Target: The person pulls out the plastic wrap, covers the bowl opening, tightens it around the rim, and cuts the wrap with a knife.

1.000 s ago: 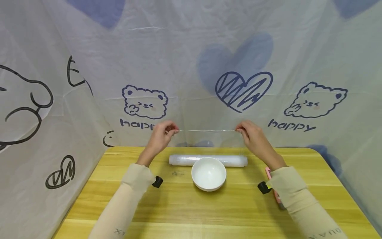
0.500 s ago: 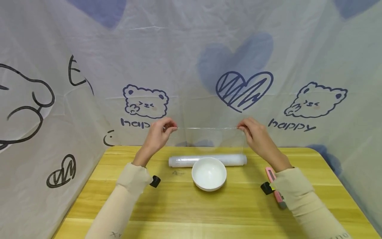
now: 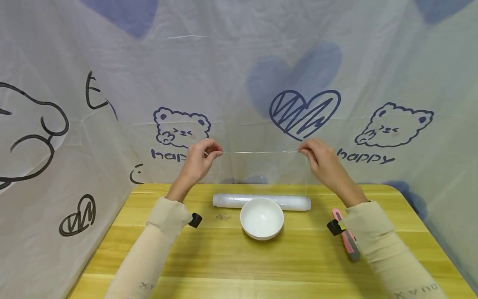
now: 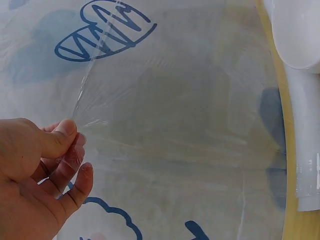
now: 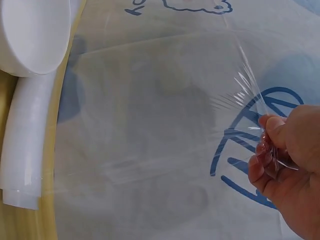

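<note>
A clear sheet of plastic wrap [image 3: 263, 170] is stretched upright between my two hands, its top edge taut and level. My left hand [image 3: 199, 160] pinches one upper corner between thumb and fingers; in the left wrist view the left hand [image 4: 45, 170] shows small creases spreading from the pinch. At the other corner my right hand [image 3: 321, 164] pinches the film, and bunched folds gather by the right hand [image 5: 290, 155] in the right wrist view. The film hangs down to the white roll of plastic wrap [image 3: 228, 201], lying crosswise on the table behind a white bowl [image 3: 262, 218].
A pink and grey utility knife [image 3: 349, 245] lies on the wooden table [image 3: 239, 270] by the right sleeve, partly behind the black wrist camera [image 3: 335, 227]. A pale curtain [image 3: 239, 83] with drawn hearts and bears hangs behind the table's far edge.
Both hands have risen, slightly farther apart, drawing the film's top edge higher above the roll. More film shows between the hands and the roll. Bowl and knife stay in place.
</note>
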